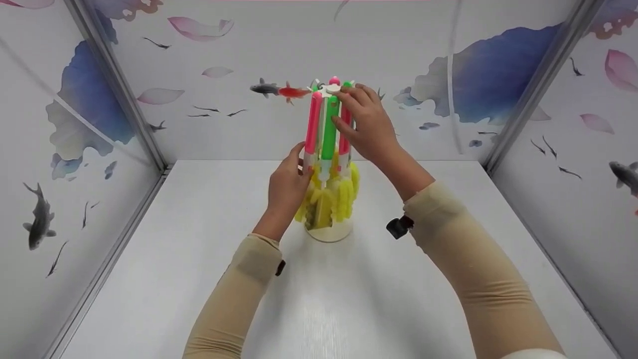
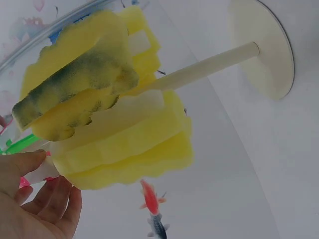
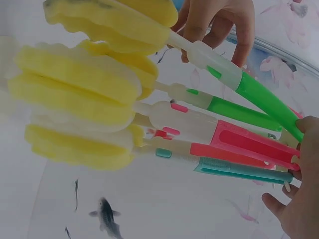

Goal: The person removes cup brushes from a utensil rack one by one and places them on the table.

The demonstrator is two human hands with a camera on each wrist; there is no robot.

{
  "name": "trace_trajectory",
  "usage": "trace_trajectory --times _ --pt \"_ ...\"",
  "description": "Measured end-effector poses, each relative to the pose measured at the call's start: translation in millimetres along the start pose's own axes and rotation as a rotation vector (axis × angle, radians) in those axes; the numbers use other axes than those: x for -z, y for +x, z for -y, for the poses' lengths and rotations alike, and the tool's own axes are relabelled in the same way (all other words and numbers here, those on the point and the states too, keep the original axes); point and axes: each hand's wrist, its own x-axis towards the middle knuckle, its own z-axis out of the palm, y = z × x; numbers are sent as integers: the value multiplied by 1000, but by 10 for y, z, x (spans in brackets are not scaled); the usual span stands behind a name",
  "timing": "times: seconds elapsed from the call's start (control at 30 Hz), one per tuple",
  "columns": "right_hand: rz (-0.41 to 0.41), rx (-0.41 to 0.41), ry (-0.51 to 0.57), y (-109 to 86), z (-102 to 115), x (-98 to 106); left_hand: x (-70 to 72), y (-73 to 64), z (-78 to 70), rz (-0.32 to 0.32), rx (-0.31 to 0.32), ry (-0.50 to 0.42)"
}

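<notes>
Several sponge bottle brushes with yellow heads and pink or green handles hang in a ring on a white stand (image 1: 343, 232). My left hand (image 1: 289, 183) holds the white collar of a pink-handled bottle brush (image 1: 313, 124) at the ring's left side, thumb and fingers around it in the left wrist view. My right hand (image 1: 368, 117) is at the top of the ring, its thumb against the front green-handled bottle brush (image 1: 329, 134) and fingers over the stand's white top (image 1: 330, 89). One front sponge head (image 2: 94, 74) has a dark grey-green strip.
The stand's round base (image 2: 271, 55) rests on a white tabletop (image 1: 219, 224). Printed panels with fish and petals (image 1: 279, 45) enclose the back and sides, with metal posts (image 1: 119, 85) at the corners.
</notes>
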Motion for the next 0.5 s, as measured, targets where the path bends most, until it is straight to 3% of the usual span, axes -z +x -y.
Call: trace_trajectory --times 0.5 --pt "-21 11 -55 -5 48 -21 -17 19 88 -57 -32 1"
